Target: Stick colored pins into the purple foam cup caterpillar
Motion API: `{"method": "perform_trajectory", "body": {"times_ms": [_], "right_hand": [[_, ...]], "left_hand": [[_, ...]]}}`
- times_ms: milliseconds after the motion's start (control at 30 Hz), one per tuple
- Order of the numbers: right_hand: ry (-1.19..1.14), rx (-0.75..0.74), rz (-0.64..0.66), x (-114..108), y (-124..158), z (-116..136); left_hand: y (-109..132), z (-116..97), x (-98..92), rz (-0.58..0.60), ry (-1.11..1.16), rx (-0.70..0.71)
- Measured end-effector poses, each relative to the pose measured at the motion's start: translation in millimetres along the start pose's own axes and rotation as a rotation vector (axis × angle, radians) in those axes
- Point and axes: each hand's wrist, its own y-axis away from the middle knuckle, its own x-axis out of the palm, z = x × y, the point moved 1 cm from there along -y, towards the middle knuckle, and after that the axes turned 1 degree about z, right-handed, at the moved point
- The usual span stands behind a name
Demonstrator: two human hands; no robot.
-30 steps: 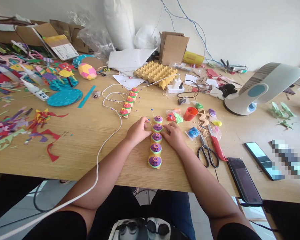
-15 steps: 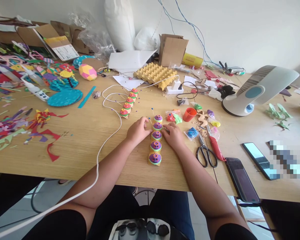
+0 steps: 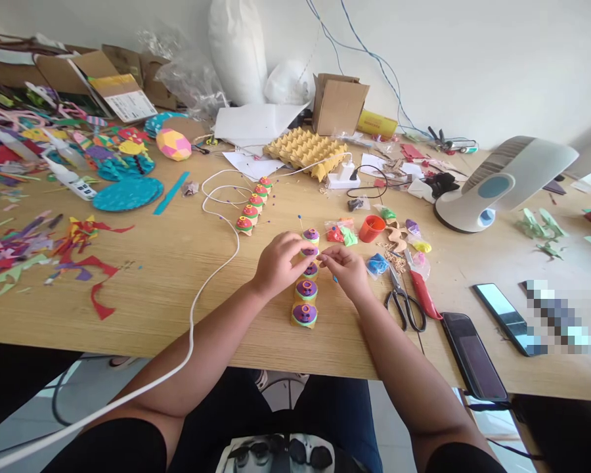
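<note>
Cups topped in purple (image 3: 306, 289) run in one row away from the near edge of the table (image 3: 342, 351), likely so both sides stay reachable. Left hand (image 3: 282, 264) arches over the row, right hand (image 3: 345, 268) curled opposite, fingertips nearly meeting; whether either grips anything, can't tell!

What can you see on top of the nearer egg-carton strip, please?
Purple caps sit on the egg-carton strip, with orange rings on the two nearest. The left hand covers parts of two caps farther back; whatever is there cannot be seen.
</note>
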Motion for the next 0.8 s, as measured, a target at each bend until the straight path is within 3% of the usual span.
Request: {"method": "perform_trajectory", "body": {"times_ms": [333, 500, 667, 800], "right_hand": [[-0.16, -0.014, 0.094, 2, 8, 14], [-0.058, -0.013, 0.094, 0, 10, 11], [0.204, -0.191, -0.195, -4, 8, 12], [0.137, -0.212, -0.543, -29, 4, 30]], "left_hand": [[5, -7, 3.7, -0.01, -0.049, 0.204], [7, -5, 5.4, -0.033, -0.037, 0.217], [7, -3, 8.8, -0.012, -0.022, 0.162], [7, -1, 11.2, -0.011, -0.001, 0.143]]}}
